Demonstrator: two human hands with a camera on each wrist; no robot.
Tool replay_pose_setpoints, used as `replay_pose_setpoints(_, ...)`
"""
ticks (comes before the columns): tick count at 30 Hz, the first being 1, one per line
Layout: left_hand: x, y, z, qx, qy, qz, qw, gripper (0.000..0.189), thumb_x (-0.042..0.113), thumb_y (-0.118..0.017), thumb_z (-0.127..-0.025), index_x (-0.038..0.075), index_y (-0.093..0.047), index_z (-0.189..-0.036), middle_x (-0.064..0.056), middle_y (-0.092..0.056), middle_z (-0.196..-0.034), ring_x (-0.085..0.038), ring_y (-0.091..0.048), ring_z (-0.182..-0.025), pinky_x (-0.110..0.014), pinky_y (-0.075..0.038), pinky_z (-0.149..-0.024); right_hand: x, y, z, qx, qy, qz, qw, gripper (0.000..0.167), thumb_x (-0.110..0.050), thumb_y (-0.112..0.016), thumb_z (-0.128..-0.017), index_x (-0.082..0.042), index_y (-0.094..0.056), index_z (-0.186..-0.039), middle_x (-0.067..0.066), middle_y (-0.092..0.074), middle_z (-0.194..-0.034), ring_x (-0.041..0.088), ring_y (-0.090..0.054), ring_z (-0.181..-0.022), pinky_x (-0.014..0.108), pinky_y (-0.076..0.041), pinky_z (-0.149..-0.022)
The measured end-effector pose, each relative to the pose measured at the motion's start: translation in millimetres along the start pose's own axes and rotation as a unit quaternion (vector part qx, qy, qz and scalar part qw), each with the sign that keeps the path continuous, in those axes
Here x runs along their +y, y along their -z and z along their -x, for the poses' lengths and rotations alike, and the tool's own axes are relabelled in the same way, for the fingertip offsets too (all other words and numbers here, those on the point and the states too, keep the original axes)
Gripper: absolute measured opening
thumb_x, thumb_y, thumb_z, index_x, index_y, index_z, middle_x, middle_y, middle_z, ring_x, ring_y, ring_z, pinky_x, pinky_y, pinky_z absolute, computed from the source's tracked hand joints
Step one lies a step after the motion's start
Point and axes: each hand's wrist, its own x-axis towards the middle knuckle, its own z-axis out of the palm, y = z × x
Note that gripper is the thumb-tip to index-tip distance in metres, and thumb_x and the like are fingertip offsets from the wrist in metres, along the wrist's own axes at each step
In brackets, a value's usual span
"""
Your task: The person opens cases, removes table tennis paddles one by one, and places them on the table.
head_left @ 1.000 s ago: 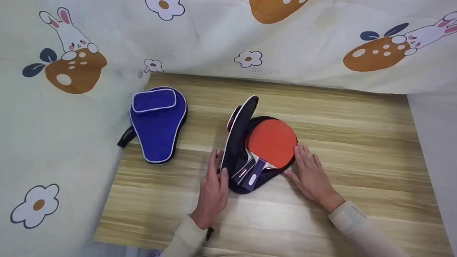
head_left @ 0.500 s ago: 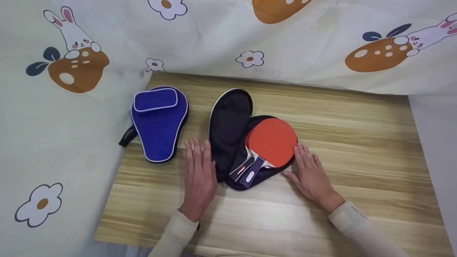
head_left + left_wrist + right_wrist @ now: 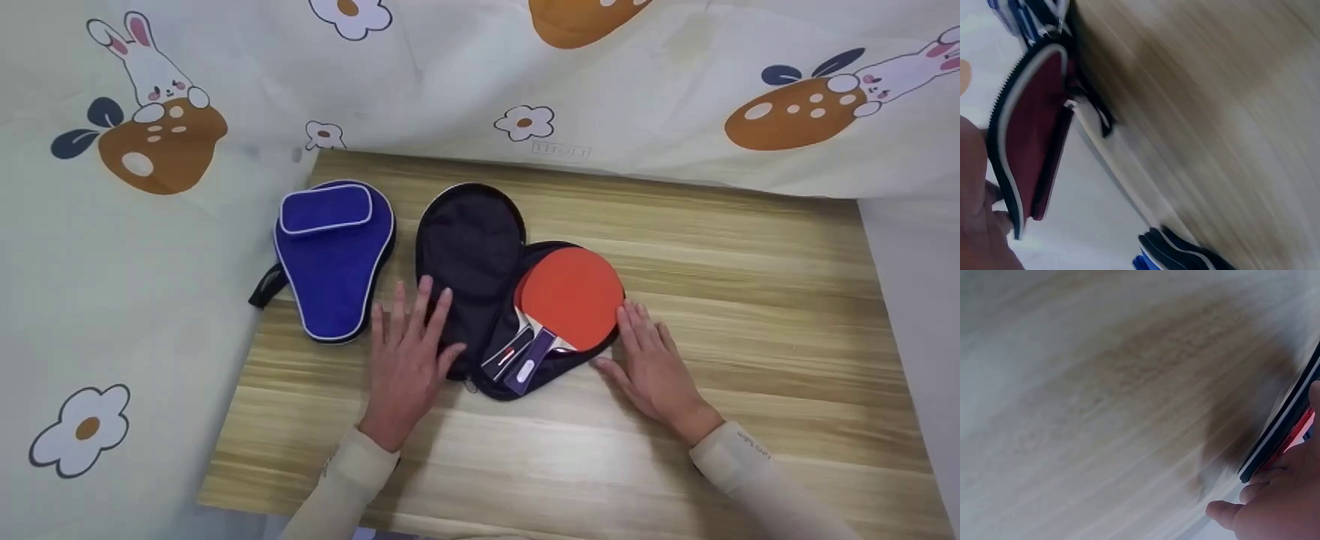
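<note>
A black-lined paddle case lies unzipped on the table, its lid (image 3: 471, 232) folded back to the left. In its other half (image 3: 551, 373) sit two table tennis paddles, overlapping: a red-faced one (image 3: 574, 300) with a purple handle on top, and one with a black handle (image 3: 508, 354) mostly hidden below. My left hand (image 3: 405, 367) is spread, fingertips overlapping the lid's lower left edge. The lid's dark red outside (image 3: 1036, 135) shows beside that hand in the left wrist view. My right hand (image 3: 656, 367) rests fingertips against the case's right edge, fingers straight.
A blue paddle case (image 3: 334, 277) with white piping, a small pocket and a black strap (image 3: 268, 287) lies closed at the left. The wood-grain table (image 3: 750, 300) meets a cloth printed with rabbits and flowers (image 3: 615, 90) behind and at the left.
The lid has swung from upright to lying back on the left. My left hand has let go of its edge and moved left, fingers spreading. The right hand has stayed put.
</note>
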Motion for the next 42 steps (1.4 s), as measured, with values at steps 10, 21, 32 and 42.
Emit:
replay_pose_setpoints(10, -13.2, -19.5, 17.2, -0.066, 0.047, 0.028, 0.9963, 0.084, 0.068, -0.060, -0.089, 0.029, -0.036, -0.160, -0.015, -0.029, -0.168, -0.038, -0.018, -0.159, -0.064, -0.017, -0.124, 6, 2, -0.3, -0.009, 0.000, 0.010, 0.9999, 0.084, -0.053, -0.049, -0.103, -0.004, -0.017, -0.163, 0.015, -0.017, -0.172, 0.036, -0.018, -0.159, 0.062, -0.019, -0.125)
replay_pose_setpoints(21, -8.9, -18.4, 21.1, -0.122, 0.053, 0.046, 0.9900, 0.072, 0.066, -0.058, -0.091, 0.028, -0.050, -0.152, -0.017, -0.043, -0.160, -0.043, -0.024, -0.156, -0.065, -0.018, -0.123, 10, 12, -13.5, -0.030, -0.016, 0.022, 0.9992, 0.083, -0.055, -0.043, -0.105, -0.005, -0.014, -0.164, 0.014, -0.012, -0.173, 0.037, -0.017, -0.159, 0.063, -0.018, -0.125)
replay_pose_setpoints(32, 7.9, -0.8, 18.3, -0.197, 0.051, -0.003, 0.9791, 0.075, 0.069, -0.053, -0.092, 0.026, -0.049, -0.153, -0.023, -0.045, -0.158, -0.043, -0.028, -0.154, -0.061, -0.024, -0.122, -25, 26, -17.6, -0.015, -0.019, 0.000, 0.9997, 0.085, -0.056, -0.040, -0.105, -0.001, -0.010, -0.163, 0.018, -0.010, -0.172, 0.039, -0.010, -0.160, 0.065, -0.019, -0.124)
replay_pose_setpoints(42, 25.3, 9.9, 7.4, -0.182, 0.041, 0.098, 0.9776, 0.083, 0.063, -0.059, -0.093, 0.017, -0.039, -0.158, -0.019, -0.032, -0.166, -0.046, -0.019, -0.157, -0.067, -0.020, -0.122, -63, 19, -14.4, -0.011, 0.013, -0.004, 0.9998, 0.087, -0.056, -0.047, -0.103, -0.001, -0.016, -0.162, 0.016, -0.012, -0.172, 0.036, -0.016, -0.160, 0.064, -0.020, -0.124)
